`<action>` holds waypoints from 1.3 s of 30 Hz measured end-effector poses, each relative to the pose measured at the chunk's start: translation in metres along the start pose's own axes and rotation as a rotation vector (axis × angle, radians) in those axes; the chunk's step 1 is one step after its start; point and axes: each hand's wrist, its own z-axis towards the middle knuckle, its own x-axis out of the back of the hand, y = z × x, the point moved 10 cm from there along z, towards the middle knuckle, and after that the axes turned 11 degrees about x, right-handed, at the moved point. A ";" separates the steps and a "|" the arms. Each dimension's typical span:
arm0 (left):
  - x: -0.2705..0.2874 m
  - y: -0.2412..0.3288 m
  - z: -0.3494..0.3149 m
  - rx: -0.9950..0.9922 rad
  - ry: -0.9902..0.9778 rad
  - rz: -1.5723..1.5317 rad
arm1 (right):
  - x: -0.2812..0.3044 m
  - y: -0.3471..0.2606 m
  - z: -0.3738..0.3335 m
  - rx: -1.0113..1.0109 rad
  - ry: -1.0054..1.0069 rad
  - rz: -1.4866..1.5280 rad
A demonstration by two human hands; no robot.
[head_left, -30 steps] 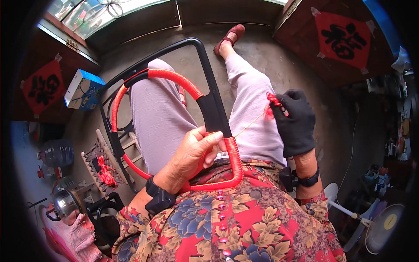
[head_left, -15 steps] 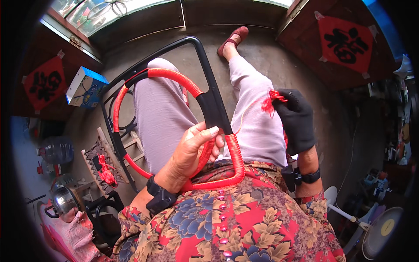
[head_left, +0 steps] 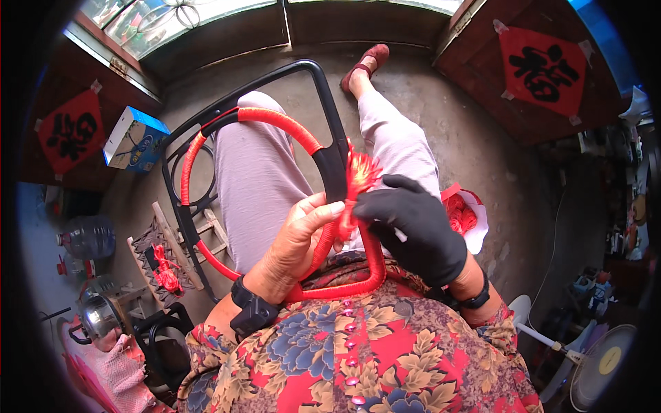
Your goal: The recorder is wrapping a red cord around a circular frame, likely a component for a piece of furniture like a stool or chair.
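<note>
Hands meet at the near right side of the black frame (head_left: 323,131) lying across the lap, the bare left hand (head_left: 303,237) closed around its red-wrapped ring (head_left: 275,120), the gloved right hand (head_left: 413,224) pinching the red cord (head_left: 358,175), which wants steady tension and tight, even turns.

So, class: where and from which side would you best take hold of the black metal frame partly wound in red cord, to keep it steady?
Grip the red-wound black frame low on its wrapped bar, from the left, as the bare left hand does: that stretch lies nearest the lap, leaving the gloved right hand free on the red cord tuft.
</note>
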 end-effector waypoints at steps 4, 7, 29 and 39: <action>0.004 0.000 -0.001 -0.004 -0.008 0.027 | -0.009 0.004 -0.001 -0.089 -0.013 0.238; 0.005 -0.001 -0.001 -0.006 -0.003 0.003 | -0.015 0.066 -0.043 -0.667 0.196 0.735; 0.004 0.006 -0.009 -0.013 0.120 0.298 | 0.053 0.111 -0.155 -0.417 0.932 1.132; -0.005 0.007 -0.007 0.022 0.161 0.259 | 0.052 0.115 -0.139 -0.391 0.891 1.568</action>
